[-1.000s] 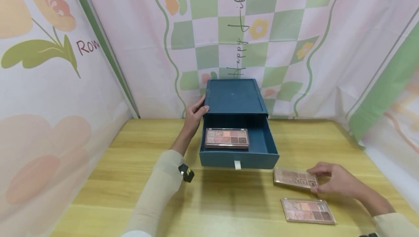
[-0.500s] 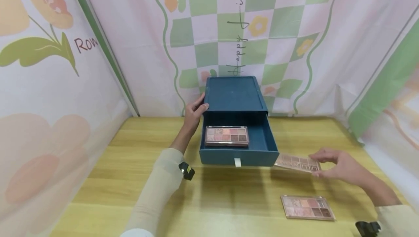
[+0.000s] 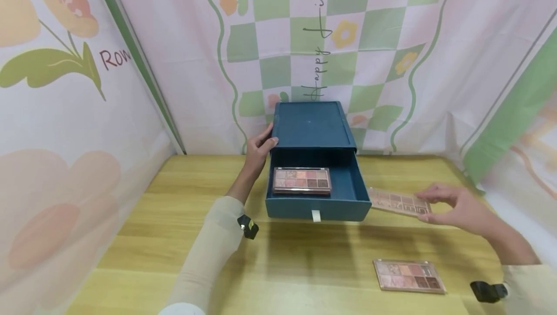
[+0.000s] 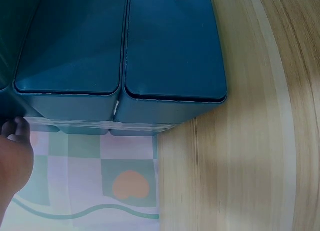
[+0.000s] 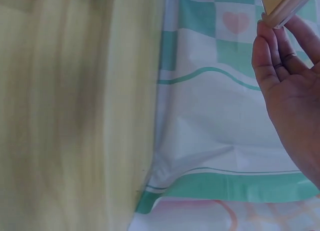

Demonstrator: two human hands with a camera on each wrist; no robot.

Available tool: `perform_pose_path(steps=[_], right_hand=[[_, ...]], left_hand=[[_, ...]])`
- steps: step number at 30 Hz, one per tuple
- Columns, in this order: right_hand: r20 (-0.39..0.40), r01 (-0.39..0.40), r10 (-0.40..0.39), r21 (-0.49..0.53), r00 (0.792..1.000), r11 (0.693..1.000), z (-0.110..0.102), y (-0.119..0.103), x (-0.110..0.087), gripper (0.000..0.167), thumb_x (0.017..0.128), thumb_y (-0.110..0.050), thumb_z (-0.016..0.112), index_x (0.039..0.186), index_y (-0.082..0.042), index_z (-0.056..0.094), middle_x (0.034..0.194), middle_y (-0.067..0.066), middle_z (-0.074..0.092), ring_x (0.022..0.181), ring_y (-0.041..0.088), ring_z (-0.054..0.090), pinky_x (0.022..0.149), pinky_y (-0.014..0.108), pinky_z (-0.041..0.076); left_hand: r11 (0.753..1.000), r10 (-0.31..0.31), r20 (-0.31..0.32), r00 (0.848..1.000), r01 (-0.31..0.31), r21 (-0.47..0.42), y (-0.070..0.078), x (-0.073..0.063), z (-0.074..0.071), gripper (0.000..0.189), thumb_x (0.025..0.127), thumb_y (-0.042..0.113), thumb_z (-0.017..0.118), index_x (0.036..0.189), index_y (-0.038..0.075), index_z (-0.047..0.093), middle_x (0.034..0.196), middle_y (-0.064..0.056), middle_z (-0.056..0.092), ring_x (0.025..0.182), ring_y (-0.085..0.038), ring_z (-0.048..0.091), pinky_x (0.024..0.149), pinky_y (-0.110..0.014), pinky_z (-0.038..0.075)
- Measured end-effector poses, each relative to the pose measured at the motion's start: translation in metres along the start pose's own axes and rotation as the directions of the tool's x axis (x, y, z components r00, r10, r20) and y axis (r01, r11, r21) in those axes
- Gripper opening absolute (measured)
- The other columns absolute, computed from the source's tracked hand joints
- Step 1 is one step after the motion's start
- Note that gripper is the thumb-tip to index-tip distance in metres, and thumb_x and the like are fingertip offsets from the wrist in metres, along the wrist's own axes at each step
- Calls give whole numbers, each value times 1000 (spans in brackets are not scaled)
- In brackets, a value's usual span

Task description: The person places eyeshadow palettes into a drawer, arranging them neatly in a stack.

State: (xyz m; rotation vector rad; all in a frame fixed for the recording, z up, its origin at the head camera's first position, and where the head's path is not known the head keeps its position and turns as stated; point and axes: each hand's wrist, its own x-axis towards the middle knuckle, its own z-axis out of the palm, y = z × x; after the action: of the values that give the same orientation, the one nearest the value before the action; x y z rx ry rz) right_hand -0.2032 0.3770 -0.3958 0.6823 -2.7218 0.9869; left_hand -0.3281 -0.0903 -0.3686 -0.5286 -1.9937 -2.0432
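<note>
My left hand [image 3: 259,150] rests against the left side of a dark blue drawer box [image 3: 311,124], its thumb at the upper edge. The top drawer [image 3: 319,211] is pulled out, with a white tab on its front. Inside it, on the left, lies an eyeshadow palette [image 3: 301,180]. With thumb and fingers my right hand [image 3: 461,208] pinches the right end of another eyeshadow palette [image 3: 400,201], raised above the table beside the drawer. The drawer's right corner hides that palette's left end. In the right wrist view only one corner of the held palette [image 5: 285,8] shows.
A further eyeshadow palette [image 3: 409,276] lies flat on the wooden table [image 3: 152,252] at front right. In the left wrist view, more drawers [image 4: 175,46] sit stacked below the top one. Patterned cloth [image 3: 187,64] hangs behind and on both sides.
My right hand has lifted its eyeshadow palette off the table and carried it away from me, toward the drawer's right side. The left hand keeps its place at the box.
</note>
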Motion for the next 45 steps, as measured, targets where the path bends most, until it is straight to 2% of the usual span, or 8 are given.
perform_pose_path(steps=[6, 13, 16, 21, 28, 35, 40, 45], right_hand=[[-32, 31, -30, 30, 999, 999, -7, -6, 4, 50, 68, 0, 87, 116, 2, 73, 106, -28, 66, 97, -9, 54, 78, 10, 44], [-70, 79, -74, 67, 995, 995, -15, -8, 8, 53, 65, 6, 86, 115, -6, 76, 105, -27, 67, 97, -9, 56, 80, 7, 44], [-86, 114, -107, 90, 991, 989, -19, -11, 10, 54, 63, 11, 84, 114, -3, 76, 106, -25, 68, 98, -8, 57, 83, 4, 44], [-105, 106, -97, 86, 990, 991, -28, -21, 15, 51, 63, 12, 84, 112, 0, 75, 105, -22, 69, 99, -9, 58, 89, 0, 41], [-101, 51, -43, 68, 994, 996, -39, -29, 20, 49, 67, 9, 83, 114, -3, 75, 104, -20, 69, 97, -6, 57, 84, 3, 40], [-111, 88, -73, 136, 991, 987, -46, -39, 27, 50, 68, 17, 79, 115, 4, 73, 108, -17, 70, 108, -9, 60, 95, -1, 39], [-122, 94, -78, 126, 990, 988, -51, -49, 35, 53, 67, 16, 79, 117, -1, 74, 109, -24, 69, 104, -9, 58, 91, 0, 39], [-120, 140, -122, 149, 985, 979, -50, -58, 44, 54, 67, 19, 78, 117, 0, 74, 106, -19, 70, 103, -7, 59, 89, 0, 41]], left_hand=[[1000, 1, 14, 1000, -1, -17, 1, -1, 0, 58, 96, 13, 55, 151, -2, 42, 162, -21, 37, 152, -32, 36, 125, -46, 32], [1000, 6, 23, 1000, -5, -26, 3, -2, 0, 57, 97, 12, 55, 151, -2, 42, 163, -22, 35, 153, -32, 36, 126, -47, 31], [1000, 2, 22, 1000, -2, -23, 3, -2, -1, 57, 97, 12, 55, 151, -2, 42, 163, -22, 35, 153, -32, 35, 126, -46, 30], [1000, 13, -5, 1000, -13, -20, 1, -1, -1, 57, 96, 11, 55, 150, -4, 43, 161, -21, 37, 153, -32, 35, 125, -46, 31], [1000, 20, -17, 1000, -20, -16, -1, 0, 1, 60, 94, 15, 55, 149, -4, 43, 160, -19, 40, 151, -31, 38, 124, -45, 34], [1000, 29, -17, 999, -29, -11, -2, 0, 2, 60, 93, 14, 55, 149, -4, 43, 160, -19, 40, 151, -31, 39, 123, -45, 35], [999, 36, -14, 999, -36, -4, -2, 0, 1, 59, 94, 13, 55, 149, -4, 43, 160, -21, 40, 151, -32, 38, 123, -46, 35], [999, 35, -10, 999, -35, -4, -2, 0, 1, 58, 95, 13, 55, 149, -4, 43, 160, -20, 40, 151, -31, 38, 123, -46, 35]])
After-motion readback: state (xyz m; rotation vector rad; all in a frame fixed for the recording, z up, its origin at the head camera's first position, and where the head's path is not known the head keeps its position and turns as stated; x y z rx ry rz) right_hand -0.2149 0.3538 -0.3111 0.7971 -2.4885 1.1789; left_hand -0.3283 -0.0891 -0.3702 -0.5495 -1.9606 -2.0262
